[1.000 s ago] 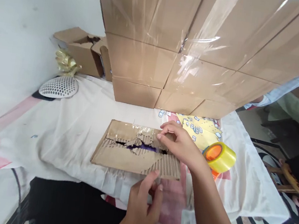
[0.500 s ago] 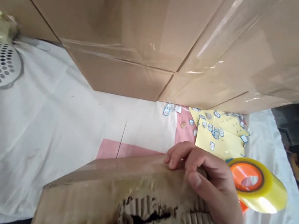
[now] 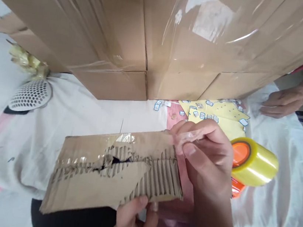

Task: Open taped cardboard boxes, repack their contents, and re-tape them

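Note:
A small torn cardboard box is tilted toward me, with ragged corrugation and a dark hole along its taped seam. My left hand grips its lower edge between thumb and fingers. My right hand, at the box's upper right corner, pinches a crumpled strip of clear tape. Whether that strip still sticks to the box, I cannot tell. Just right of my right hand sits a yellow roll of packing tape with an orange core, on an orange dispenser.
A large taped cardboard carton fills the back of the cloth-covered table. Yellow paper with small stickers lies before it. A white perforated object is at left. Another person's hand rests at the right edge.
The small box has turned and now shows its torn face, with my left hand in view under it. My right hand has gone from the box's top edge to pinching tape. Another person's hand has appeared.

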### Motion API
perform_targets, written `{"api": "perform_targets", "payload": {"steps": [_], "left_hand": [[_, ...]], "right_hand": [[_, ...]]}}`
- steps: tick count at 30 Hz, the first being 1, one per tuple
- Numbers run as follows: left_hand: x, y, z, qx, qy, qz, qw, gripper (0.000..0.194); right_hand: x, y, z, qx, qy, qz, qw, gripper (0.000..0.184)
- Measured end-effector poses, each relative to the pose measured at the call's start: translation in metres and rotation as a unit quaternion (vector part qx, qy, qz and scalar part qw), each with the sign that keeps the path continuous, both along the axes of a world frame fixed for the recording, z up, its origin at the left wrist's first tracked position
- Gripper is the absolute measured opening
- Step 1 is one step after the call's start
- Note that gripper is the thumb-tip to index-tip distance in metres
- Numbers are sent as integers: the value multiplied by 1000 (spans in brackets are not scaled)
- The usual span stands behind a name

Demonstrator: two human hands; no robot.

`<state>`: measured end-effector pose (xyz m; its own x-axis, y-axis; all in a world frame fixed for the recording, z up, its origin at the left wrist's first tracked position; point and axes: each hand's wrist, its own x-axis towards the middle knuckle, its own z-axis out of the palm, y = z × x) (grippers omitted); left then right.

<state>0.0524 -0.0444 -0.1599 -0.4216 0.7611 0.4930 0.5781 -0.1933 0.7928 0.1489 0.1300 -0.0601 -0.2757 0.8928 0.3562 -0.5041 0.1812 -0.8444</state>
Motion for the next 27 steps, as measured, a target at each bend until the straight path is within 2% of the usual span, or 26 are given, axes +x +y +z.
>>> {"api": "perform_targets", "payload": {"steps": [4, 6, 8, 11, 14, 17, 20, 27], "left_hand": [[-12, 7, 35, 55, -15, -70, 996, 61], [-20, 10, 51, 64, -26, -75, 995, 69], [-26, 12, 64, 67, 12, -71, 995, 71], [-33, 16, 74, 2, 121, -70, 990, 63], [-33, 21, 78, -87, 176, -70, 978, 51], [-28, 24, 77, -122, 179, -72, 974, 45], [-24, 23, 74, -132, 178, -65, 973, 41], [-17, 30, 71, -125, 179, -22, 976, 39]], "right_hand": [[9, -10, 18, 135, -124, 55, 982, 17], [10, -10, 31, 200, -225, 96, 949, 20], [8, -7, 45, 260, -344, 128, 893, 20], [2, -1, 59, 310, -470, 155, 812, 18], [-4, 6, 63, 331, -524, 152, 770, 16], [-7, 12, 64, 352, -558, 151, 736, 18], [-8, 19, 64, 369, -573, 130, 720, 20], [-13, 29, 47, 368, -569, 118, 726, 22]]}}
